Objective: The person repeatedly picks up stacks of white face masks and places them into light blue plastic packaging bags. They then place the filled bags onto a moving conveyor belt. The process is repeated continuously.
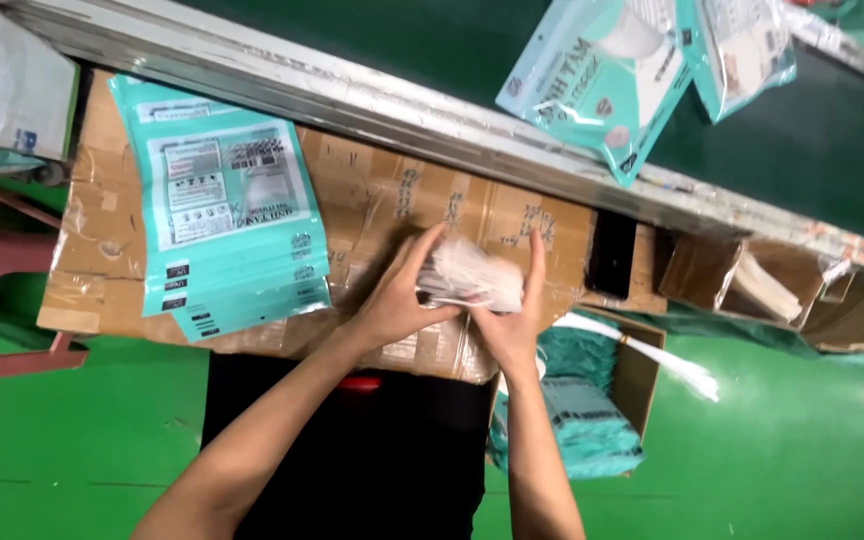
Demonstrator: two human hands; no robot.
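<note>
A small stack of white masks (467, 272) sits between both hands, just above the bench (372, 200), which is flattened cardboard under clear tape. The left hand (392, 300) cups the stack's near-left end, fingers (422, 250) curled up over its edge. The right hand (514, 320) presses from the right, its fingers (535, 262) upright and flat against the end. Both hands are closed on the stack, squaring it between them.

To the left on the bench lies a fanned pile of teal pouches (227, 230), printed backs up, well apart from the hands. Below the right wrist an open carton (640, 370) holds teal material, with white strips (652, 355) trailing over its edge. Beyond the bench runs a metal rail (402, 110), then a green belt (812, 140) carrying two filled pouches (602, 70).

In my judgement, the risks lie in the grip: the masks are thin and slippery, held only by end pressure, so easing either hand could let the stack splay or shed pieces off the bench's near edge. Squeezing harder could buckle the stack. The ear loops, too blurred to make out here, might snag on fingers.
</note>
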